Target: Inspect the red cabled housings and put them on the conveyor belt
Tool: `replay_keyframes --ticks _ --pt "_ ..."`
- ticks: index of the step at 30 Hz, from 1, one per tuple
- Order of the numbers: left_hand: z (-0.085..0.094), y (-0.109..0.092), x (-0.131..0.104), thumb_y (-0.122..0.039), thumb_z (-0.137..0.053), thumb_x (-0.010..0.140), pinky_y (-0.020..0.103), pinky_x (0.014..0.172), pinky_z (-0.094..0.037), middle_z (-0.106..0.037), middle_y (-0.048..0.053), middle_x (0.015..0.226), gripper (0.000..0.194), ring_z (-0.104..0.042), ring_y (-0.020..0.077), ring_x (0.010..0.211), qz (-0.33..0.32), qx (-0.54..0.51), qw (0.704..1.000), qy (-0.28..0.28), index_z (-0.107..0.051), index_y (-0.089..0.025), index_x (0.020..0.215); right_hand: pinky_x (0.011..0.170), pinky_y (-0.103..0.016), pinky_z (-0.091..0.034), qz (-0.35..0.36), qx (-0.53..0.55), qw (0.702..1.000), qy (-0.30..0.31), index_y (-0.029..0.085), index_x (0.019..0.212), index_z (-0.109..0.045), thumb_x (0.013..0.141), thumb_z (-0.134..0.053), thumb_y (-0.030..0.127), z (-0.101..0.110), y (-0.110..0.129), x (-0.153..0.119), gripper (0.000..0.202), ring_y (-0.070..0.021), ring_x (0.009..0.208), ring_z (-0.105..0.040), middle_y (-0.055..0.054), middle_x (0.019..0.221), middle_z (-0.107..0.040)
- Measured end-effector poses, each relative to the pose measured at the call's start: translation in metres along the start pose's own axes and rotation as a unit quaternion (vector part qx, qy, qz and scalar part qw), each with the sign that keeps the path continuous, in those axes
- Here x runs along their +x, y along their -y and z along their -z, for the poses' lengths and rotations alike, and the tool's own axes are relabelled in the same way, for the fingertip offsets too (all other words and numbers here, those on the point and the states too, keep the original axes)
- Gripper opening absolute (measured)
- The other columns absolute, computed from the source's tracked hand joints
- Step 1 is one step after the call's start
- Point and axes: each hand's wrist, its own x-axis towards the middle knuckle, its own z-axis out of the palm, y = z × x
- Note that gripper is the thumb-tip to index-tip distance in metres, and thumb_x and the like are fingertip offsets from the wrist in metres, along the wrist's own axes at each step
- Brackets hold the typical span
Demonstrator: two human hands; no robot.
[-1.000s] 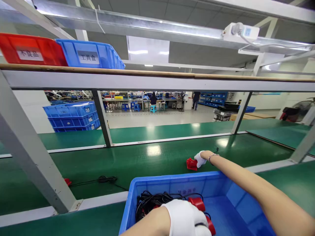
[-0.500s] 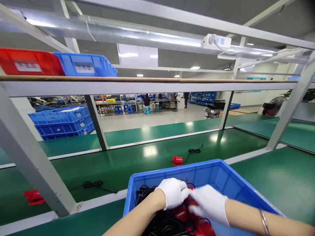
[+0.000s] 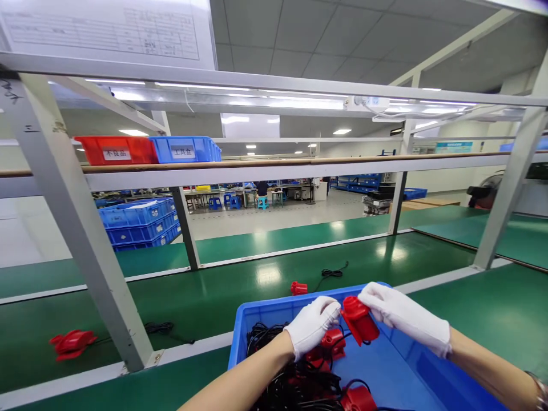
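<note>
My right hand (image 3: 396, 311), in a white glove, grips a red plastic housing with a black cord (image 3: 360, 321) by its upper edge, above the blue bin (image 3: 428, 374). Beside the housing's left edge, my left hand (image 3: 314, 323), also gloved in white, has its fingers pinched together; what lies in the pinch is hidden. Beneath my hands, more red housings (image 3: 333, 342) are heaped in the bin's left part among bundled black cords (image 3: 282, 391).
A red housing (image 3: 298, 288) lies on the green conveyor belt (image 3: 231, 297) behind the bin, and another red housing (image 3: 72, 344) lies at left. Metal posts (image 3: 96, 228) rise beside the belt. A shelf above carries a red bin (image 3: 115, 149) and a blue bin (image 3: 186, 149).
Both hands were down together over the heap. Now my right hand has lifted a red housing up and to the right. The view has tilted upward.
</note>
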Motion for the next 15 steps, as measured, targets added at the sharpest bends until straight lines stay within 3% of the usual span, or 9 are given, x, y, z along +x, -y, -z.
replay_keyframes --ticks 5,9,12,15 --pt "-0.017 -0.032 -0.006 -0.061 -0.057 0.087 0.04 0.093 -0.05 -0.063 0.015 0.126 0.066 -0.062 0.027 0.112 -0.004 -0.112 0.994 -0.016 -0.047 -0.015 0.133 0.051 -0.021 -0.031 0.0 0.134 0.989 -0.063 0.018 0.086 -0.05 0.093 -0.042 0.067 0.003 0.032 -0.028 0.05 -0.0091 0.055 -0.035 0.005 0.064 -0.043" --pt "-0.017 -0.042 -0.012 -0.056 -0.05 0.093 0.04 0.092 -0.05 -0.063 0.016 0.126 0.056 -0.062 0.0269 0.111 -0.004 -0.229 0.973 -0.022 -0.049 -0.014 0.129 0.064 -0.026 -0.045 0.048 0.138 0.983 -0.11 0.019 0.11 -0.052 0.089 -0.049 0.068 -0.007 0.024 -0.031 0.054 -0.0153 0.071 -0.054 -0.002 0.082 -0.06" --pt "-0.015 -0.038 -0.013 -0.051 -0.052 0.095 0.04 0.107 -0.042 -0.058 0.014 0.134 0.051 -0.056 0.0252 0.123 -0.034 -0.283 0.957 -0.054 -0.048 -0.016 0.131 0.08 -0.03 -0.049 0.076 0.095 0.992 -0.043 0.019 0.119 -0.051 0.087 -0.055 0.064 -0.014 0.014 -0.03 0.055 -0.0204 0.091 -0.061 -0.006 0.1 -0.066" --pt "-0.013 -0.031 -0.011 -0.049 -0.054 0.095 0.04 0.113 -0.037 -0.056 0.013 0.138 0.05 -0.052 0.025 0.129 -0.068 -0.292 0.952 -0.055 -0.048 -0.018 0.133 0.085 -0.031 -0.051 0.076 0.058 0.995 0.007 0.021 0.114 -0.055 0.091 -0.052 0.056 -0.021 0.012 -0.033 0.043 -0.0224 0.098 -0.063 -0.006 0.11 -0.067"
